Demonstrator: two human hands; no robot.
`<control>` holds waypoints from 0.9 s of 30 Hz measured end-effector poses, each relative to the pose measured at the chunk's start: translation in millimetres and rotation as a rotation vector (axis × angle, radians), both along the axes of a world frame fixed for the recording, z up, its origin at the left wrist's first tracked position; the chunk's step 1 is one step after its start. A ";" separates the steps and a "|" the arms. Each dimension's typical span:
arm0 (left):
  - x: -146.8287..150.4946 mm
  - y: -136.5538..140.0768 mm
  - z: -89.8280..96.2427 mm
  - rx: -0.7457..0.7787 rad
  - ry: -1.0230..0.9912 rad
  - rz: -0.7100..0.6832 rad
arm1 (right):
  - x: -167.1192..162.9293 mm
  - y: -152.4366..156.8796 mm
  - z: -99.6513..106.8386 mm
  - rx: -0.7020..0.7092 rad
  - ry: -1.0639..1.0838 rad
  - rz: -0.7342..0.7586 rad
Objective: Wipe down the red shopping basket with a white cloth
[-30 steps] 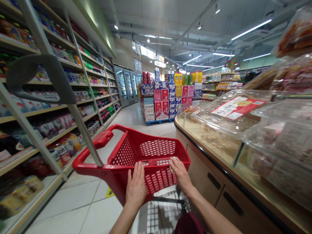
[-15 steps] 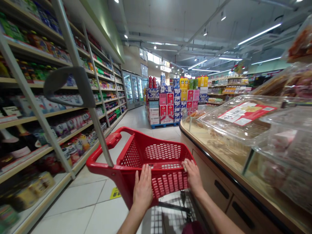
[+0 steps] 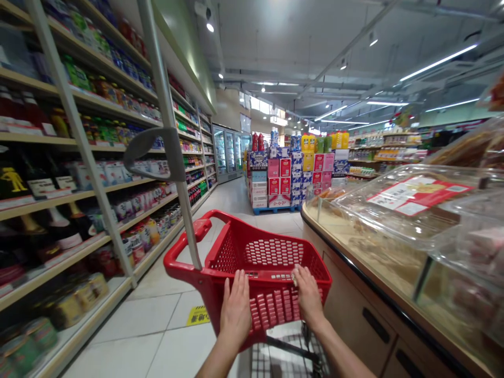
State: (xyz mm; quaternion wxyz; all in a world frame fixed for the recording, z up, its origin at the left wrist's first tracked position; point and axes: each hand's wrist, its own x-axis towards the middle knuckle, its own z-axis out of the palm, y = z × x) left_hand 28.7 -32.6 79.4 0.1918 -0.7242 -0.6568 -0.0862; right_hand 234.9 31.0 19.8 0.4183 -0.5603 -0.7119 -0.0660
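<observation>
A red plastic shopping cart [image 3: 275,310] with perforated basket walls stands in front of me, its near side toward my hands. My left hand [image 3: 236,315] lies flat against that near wall, fingers stretched out and pointing up to the rim. Farther right, my right hand [image 3: 309,296] rests at the same rim with its fingers bent over the edge. A small crumpled whitish item [image 3: 294,276] shows at its fingertips; its kind is unclear. A grey metal pole [image 3: 165,100] with a dark grey loop handle [image 3: 153,155] rises from the cart's left end.
Shelves [image 3: 118,194] of bottles and packs line the left. To the right, a wooden display counter [image 3: 366,294] holds clear plastic food boxes [image 3: 394,210], close beside the cart. Ahead stand stacked drink cartons [image 3: 279,184] on a blue pallet [image 3: 275,209]. A yellow floor sticker [image 3: 198,315] lies beside the cart.
The view has turned slightly left, so the surroundings appear farther right. My right hand has shifted left along the rim, away from the basket's right corner. My left hand remains flat on the wall.
</observation>
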 end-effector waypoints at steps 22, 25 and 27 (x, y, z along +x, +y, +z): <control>-67.9 -21.6 45.8 0.327 -0.197 0.032 | -89.5 -9.6 12.8 0.132 0.049 0.345; -105.4 -22.1 61.6 0.395 -0.215 0.236 | -71.7 0.8 11.5 0.112 0.112 0.223; -118.2 -19.5 64.8 0.329 -0.196 0.227 | -83.1 1.4 20.7 0.093 0.121 0.258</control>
